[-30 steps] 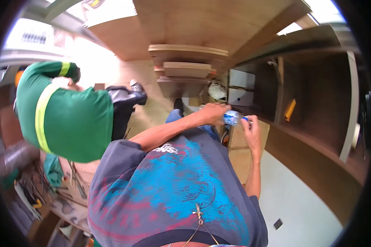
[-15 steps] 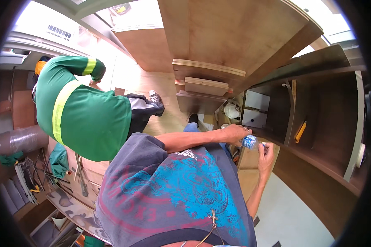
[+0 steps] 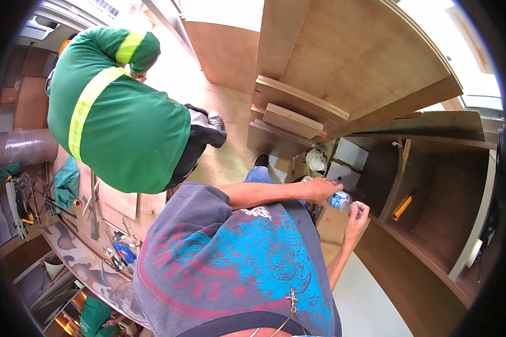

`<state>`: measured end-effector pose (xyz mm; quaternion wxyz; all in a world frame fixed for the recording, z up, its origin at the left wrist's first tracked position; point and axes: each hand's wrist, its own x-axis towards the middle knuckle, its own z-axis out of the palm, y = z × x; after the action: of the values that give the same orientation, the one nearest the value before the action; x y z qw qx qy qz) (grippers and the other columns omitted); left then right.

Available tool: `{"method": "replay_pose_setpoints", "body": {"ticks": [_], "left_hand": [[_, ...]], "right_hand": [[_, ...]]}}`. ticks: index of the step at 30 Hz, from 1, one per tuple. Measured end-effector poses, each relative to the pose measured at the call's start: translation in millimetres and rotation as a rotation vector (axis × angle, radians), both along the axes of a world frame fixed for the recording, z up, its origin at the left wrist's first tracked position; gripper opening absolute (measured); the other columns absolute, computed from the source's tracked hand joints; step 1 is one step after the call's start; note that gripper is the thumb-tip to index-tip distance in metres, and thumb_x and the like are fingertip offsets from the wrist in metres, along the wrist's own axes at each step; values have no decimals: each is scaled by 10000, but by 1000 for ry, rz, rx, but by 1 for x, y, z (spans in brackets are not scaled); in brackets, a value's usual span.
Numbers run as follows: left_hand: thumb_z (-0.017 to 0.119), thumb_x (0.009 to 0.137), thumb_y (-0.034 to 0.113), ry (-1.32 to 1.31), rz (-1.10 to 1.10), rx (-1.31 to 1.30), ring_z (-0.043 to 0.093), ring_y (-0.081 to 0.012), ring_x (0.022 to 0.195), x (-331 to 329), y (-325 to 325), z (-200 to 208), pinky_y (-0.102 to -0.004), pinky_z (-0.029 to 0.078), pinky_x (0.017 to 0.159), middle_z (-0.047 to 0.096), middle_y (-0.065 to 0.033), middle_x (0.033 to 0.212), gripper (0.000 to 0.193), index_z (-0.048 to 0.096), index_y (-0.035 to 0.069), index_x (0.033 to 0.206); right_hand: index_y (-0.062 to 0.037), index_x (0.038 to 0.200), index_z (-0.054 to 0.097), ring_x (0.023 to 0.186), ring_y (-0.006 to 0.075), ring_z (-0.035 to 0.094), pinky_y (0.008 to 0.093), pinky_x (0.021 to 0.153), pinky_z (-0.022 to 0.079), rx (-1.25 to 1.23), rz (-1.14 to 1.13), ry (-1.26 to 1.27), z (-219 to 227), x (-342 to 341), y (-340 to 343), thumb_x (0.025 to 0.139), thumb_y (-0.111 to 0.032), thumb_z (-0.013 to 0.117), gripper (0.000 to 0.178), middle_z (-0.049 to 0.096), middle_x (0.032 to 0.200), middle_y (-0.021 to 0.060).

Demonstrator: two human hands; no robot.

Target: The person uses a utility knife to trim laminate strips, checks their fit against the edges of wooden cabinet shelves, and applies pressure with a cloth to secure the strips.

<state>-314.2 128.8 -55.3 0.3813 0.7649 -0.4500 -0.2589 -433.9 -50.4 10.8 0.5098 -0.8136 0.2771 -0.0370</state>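
A clear plastic water bottle [image 3: 339, 200] with a blue label lies nearly sideways in front of my body. My left hand [image 3: 320, 190] is wrapped round its base end, hiding much of that part. At the neck end, the fingers of my right hand [image 3: 357, 216] are pinched round the cap, which they mostly cover. Just beyond my hands stands a dark brown open cabinet [image 3: 444, 196], with a yellow-handled cutter [image 3: 402, 207] lying inside.
To the left a person in a green shirt [image 3: 118, 123] with yellow bands bends over. Plywood panels [image 3: 343, 62] lean ahead, beside a white plastic bag [image 3: 316, 159]. Tools [image 3: 123, 251] and a wrapped roll [image 3: 25, 147] lie at left.
My view has turned, so the cabinet sits lower and more of the tools at left shows. Both hands stay on the bottle; my right fingers have closed in more around the cap end.
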Motion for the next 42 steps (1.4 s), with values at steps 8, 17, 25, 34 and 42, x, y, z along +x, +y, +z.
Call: {"method": "replay_pose_setpoints", "body": {"ticks": [8, 17, 25, 34, 42], "left_hand": [[849, 684, 254, 68, 42, -48, 642, -416, 991, 9, 4, 15, -509, 523, 833, 647, -218, 1034, 704, 470, 48, 1240], [818, 781, 373, 294, 156, -348, 648, -318, 1017, 28, -18, 30, -433, 498, 882, 657, -178, 1084, 643, 500, 50, 1238], [829, 765, 230, 418, 111, -363, 571, -314, 1180, 23, -65, 89, -409, 449, 991, 575, -213, 1224, 721, 434, 3, 1323], [783, 848, 352, 474, 181, -353, 470, -364, 1334, 62, -159, 53, -450, 405, 1091, 436, -240, 1441, 860, 304, -27, 1453], [703, 914, 404, 812, 325, -237, 611, -239, 1087, 88, -258, -21, -363, 504, 900, 555, -193, 1299, 757, 352, -30, 1426]], "right_hand": [[-30, 1252, 526, 790, 83, 500, 231, 680, 432, -27, 6, -12, 15, 4, 8, 988, -222, 633, 343, 579, 960, 19], [-21, 1442, 374, 1042, 221, 579, 373, 894, 500, 96, 26, 25, -2, -8, 36, 793, -155, 817, 796, 563, 1195, 123], [-38, 1366, 447, 1192, 293, 594, 408, 995, 471, -156, -50, -310, -7, 16, 21, 771, 5, 749, 669, 588, 1307, 154], [17, 1411, 384, 1160, 233, 607, 362, 976, 493, -58, -379, -394, -14, 76, -183, 840, -130, 783, 712, 561, 1328, 174], [19, 1396, 412, 1216, 276, 569, 374, 1039, 429, -246, -534, -504, -66, 154, -339, 814, -184, 819, 738, 569, 1315, 178]]}}
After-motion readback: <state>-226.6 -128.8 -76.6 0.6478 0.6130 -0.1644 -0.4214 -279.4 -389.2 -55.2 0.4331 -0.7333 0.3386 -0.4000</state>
